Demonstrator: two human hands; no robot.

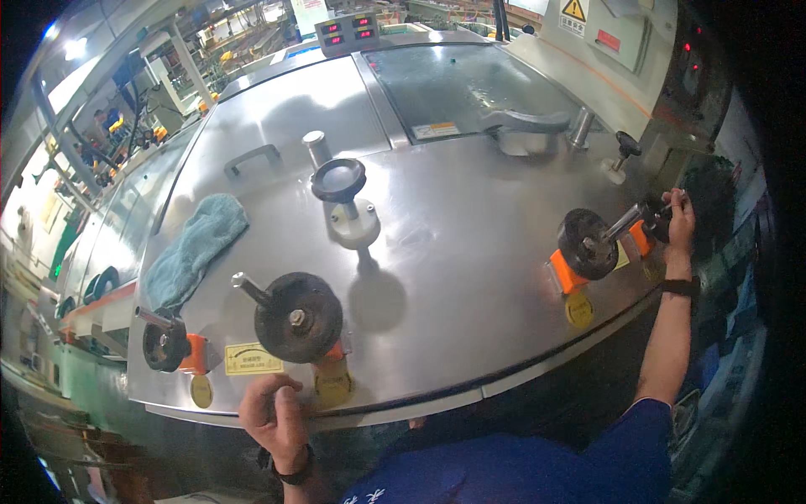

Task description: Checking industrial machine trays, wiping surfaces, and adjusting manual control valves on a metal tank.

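My right hand (681, 223) is closed on the metal crank handle of a small black handwheel (660, 222) at the machine's right front corner. A larger black handwheel (588, 244) with a metal crank handle is just left of it, on an orange-marked mount. My left hand (273, 416) is at the machine's front edge with its fingers curled in, and nothing shows in them. Above it stands a big black handwheel (299, 317) with its crank handle pointing up and left. That hand is apart from the wheel. Black bands circle both wrists.
The steel machine top (453, 252) carries a crumpled blue cloth (197, 248), a raised black knob (339, 180), another handwheel (166, 343) at left and a small knob (627, 144) at right. Behind are a window panel (470, 80), a grey handle (525, 122) and a red digital display (348, 34).
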